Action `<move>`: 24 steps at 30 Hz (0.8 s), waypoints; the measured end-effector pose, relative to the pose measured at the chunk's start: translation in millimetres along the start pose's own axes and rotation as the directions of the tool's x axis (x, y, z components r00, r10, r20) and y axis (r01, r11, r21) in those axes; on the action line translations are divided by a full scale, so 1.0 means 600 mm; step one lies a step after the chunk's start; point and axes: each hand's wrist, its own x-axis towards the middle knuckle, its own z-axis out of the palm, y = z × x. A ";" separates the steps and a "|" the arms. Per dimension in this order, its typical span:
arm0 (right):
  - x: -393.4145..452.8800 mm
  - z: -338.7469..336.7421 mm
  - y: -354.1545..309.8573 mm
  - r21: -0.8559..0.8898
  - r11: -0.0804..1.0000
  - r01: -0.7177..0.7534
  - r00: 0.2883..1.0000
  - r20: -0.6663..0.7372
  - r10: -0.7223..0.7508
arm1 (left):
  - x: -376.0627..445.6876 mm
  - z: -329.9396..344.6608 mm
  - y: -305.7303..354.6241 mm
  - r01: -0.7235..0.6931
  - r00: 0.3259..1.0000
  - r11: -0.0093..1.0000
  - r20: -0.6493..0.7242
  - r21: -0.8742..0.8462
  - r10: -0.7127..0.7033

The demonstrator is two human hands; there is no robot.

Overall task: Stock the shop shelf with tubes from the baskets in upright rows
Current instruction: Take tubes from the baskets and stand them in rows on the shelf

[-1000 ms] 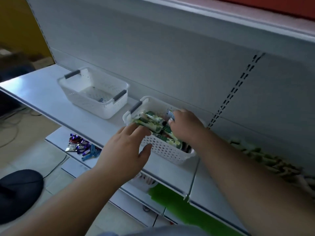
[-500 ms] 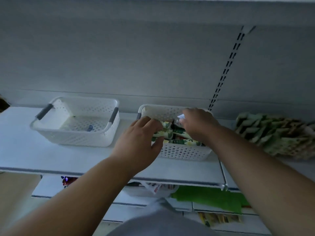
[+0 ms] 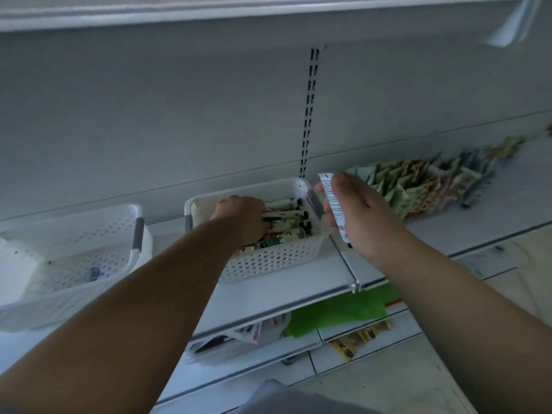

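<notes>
- Tubes (image 3: 286, 222) lie flat and jumbled in the white basket (image 3: 268, 261) at the centre of the frame, green-and-cream bodies with dark caps pointing toward the right; the basket sits on the white shelf (image 3: 298, 282)
- left hand (image 3: 242, 219) reaches down into that basket from the lower left, fingers curled among the tubes; whether its grip has closed on any one tube I cannot tell, since the fingertips are hidden behind the knuckles
- right hand (image 3: 355, 213) is raised just right of the basket, above the shelf edge; its grip is closed round a single white tube (image 3: 333, 204)
- that white tube stands close to upright, slightly tilted, its crimped flat end at the top sticking above the fingers and its lower end showing below the palm; fine print runs along it, too small to read
- a second white basket (image 3: 74, 264) sits at the left of the frame, well apart from the hands; a small bluish object (image 3: 95, 273) lies on its floor
- rows of stocked green tubes (image 3: 418, 186) stand on the shelf at the right of the frame, near the right hand, blurred toward the far end
- lower shelves at the bottom centre carry a green sheet (image 3: 337, 312) and yellow packets (image 3: 358, 339)
</notes>
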 end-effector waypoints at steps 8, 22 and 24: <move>-0.032 -0.068 0.033 0.230 0.971 -0.066 0.995 -0.053 0.080 | -0.050 -0.012 0.028 -0.104 0.884 0.942 -0.464 -0.318 -0.059; -0.146 -0.410 0.149 0.283 0.958 -0.044 0.980 -0.174 0.096 | -0.153 0.010 0.475 -0.344 0.759 0.701 -0.624 -0.625 -0.184; -0.155 -0.462 0.169 0.274 0.961 -0.028 0.980 -0.182 0.080 | -0.141 0.028 0.543 -0.352 0.817 0.658 -0.561 -0.665 -0.130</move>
